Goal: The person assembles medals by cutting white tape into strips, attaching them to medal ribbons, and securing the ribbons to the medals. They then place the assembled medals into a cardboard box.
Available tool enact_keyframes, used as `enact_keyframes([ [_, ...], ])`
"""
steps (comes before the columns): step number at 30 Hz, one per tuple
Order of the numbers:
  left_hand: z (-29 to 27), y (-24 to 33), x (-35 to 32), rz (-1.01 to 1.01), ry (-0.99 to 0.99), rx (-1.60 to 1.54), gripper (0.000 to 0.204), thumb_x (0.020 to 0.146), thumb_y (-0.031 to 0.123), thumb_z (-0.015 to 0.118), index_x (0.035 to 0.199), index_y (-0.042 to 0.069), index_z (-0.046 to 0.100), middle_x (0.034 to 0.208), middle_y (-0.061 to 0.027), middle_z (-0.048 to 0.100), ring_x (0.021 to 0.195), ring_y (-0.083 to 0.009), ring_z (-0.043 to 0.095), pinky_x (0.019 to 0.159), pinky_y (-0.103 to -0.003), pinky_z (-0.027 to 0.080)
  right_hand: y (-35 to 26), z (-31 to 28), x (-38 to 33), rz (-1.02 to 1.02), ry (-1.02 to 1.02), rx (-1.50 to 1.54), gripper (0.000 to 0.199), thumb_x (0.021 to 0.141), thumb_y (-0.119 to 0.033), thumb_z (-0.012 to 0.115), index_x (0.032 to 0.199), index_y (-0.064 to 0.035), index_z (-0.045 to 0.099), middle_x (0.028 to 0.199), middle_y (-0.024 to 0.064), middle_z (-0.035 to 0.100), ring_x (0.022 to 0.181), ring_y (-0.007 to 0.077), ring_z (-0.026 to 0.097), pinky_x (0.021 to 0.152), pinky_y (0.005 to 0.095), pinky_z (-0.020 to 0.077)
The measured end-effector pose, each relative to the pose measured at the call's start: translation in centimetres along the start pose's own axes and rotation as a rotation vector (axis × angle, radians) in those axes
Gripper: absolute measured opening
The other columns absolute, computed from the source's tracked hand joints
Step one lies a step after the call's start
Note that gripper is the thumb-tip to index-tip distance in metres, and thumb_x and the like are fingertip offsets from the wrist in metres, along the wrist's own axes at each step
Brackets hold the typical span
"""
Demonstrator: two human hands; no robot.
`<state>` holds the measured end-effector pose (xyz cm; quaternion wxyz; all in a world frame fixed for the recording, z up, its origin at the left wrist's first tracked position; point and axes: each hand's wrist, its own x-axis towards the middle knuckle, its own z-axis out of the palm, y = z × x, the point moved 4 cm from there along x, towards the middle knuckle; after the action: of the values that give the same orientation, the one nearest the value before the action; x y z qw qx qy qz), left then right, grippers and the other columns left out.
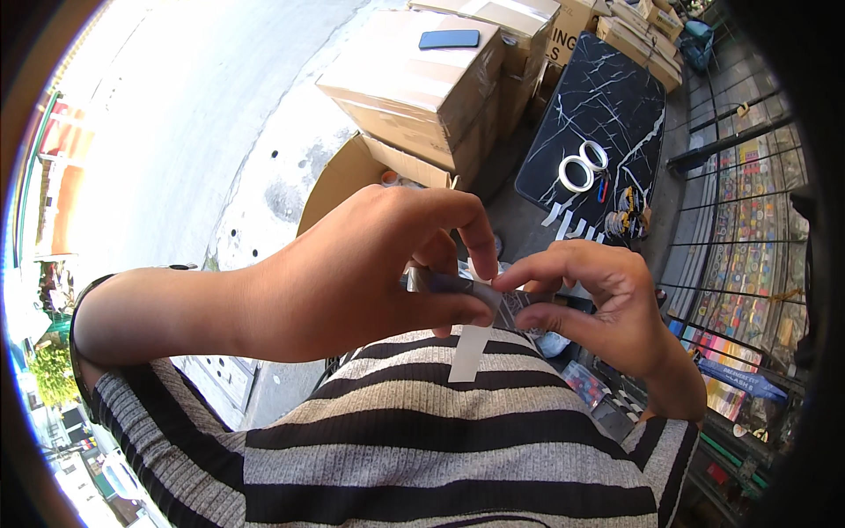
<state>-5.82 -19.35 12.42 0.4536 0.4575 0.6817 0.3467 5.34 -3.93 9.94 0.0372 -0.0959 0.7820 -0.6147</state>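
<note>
In front of my striped shirt, both hands hold a small, flat, shiny grey packet; its exact kind I cannot make out. My left hand has it pinched between the thumb below and the fingers above. At its other end, which bears a light pattern, my right hand grips it with thumb and index finger. A strip of white tape hangs down from the packet below my left thumb. The left index fingertip and right index fingertip nearly meet at the packet's upper edge. My fingers hide part of the packet.
A black marble-patterned table carries white tape rolls, cut tape strips and a pile of small items. Cardboard boxes stand ahead, a phone on one. An open carton sits nearer. Wire racks line the right.
</note>
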Motion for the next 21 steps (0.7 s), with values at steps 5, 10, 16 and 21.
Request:
enact_keyframes([
  [5,-0.2,-0.3,-0.2,-0.02,0.003,-0.045,0.022,0.085,0.009,0.073,0.1,0.0,0.06,0.081,-0.0112,0.072,0.079,-0.0164,0.072,0.073,-0.028,0.057,-0.1,0.2,0.3,-0.002,0.016,0.002,0.032,0.08,-0.005,0.076,0.111,-0.0026,0.068,0.095,0.0065,0.07,0.079,0.008,0.065,0.065,0.0198,0.0481],
  [10,-0.1,-0.8,-0.2,0.026,0.033,-0.027,0.015,0.085,0.009,0.073,0.093,-0.001,0.065,0.084,-0.0104,0.072,0.083,-0.0175,0.072,0.079,-0.031,0.058,-0.4,0.2,0.5,0.14,0.029,-0.014,0.03,0.081,-0.008,0.076,0.109,-0.0016,0.068,0.086,0.0042,0.069,0.074,0.0054,0.061,0.063,0.0191,0.0441],
  [16,0.1,-0.9,0.2,0.078,-0.007,0.006,0.013,0.086,0.009,0.072,0.091,-0.001,0.066,0.082,-0.0099,0.072,0.082,-0.0181,0.072,0.081,-0.033,0.058,-0.5,0.3,1.2,0.315,-0.01,0.046,0.019,0.084,-0.009,0.074,0.099,0.001,0.07,0.081,0.0042,0.066,0.071,0.0064,0.06,0.065,0.0211,0.0453],
  [21,0.0,-1.1,0.4,0.1,-0.031,0.011,0.017,0.085,0.013,0.074,0.09,-0.001,0.066,0.082,-0.0099,0.071,0.079,-0.0183,0.071,0.08,-0.033,0.058,-0.6,0.5,1.9,0.24,-0.057,-0.029,0.016,0.088,-0.016,0.07,0.091,0.0,0.072,0.071,0.0037,0.065,0.063,0.0056,0.056,0.057,0.0214,0.0438],
])
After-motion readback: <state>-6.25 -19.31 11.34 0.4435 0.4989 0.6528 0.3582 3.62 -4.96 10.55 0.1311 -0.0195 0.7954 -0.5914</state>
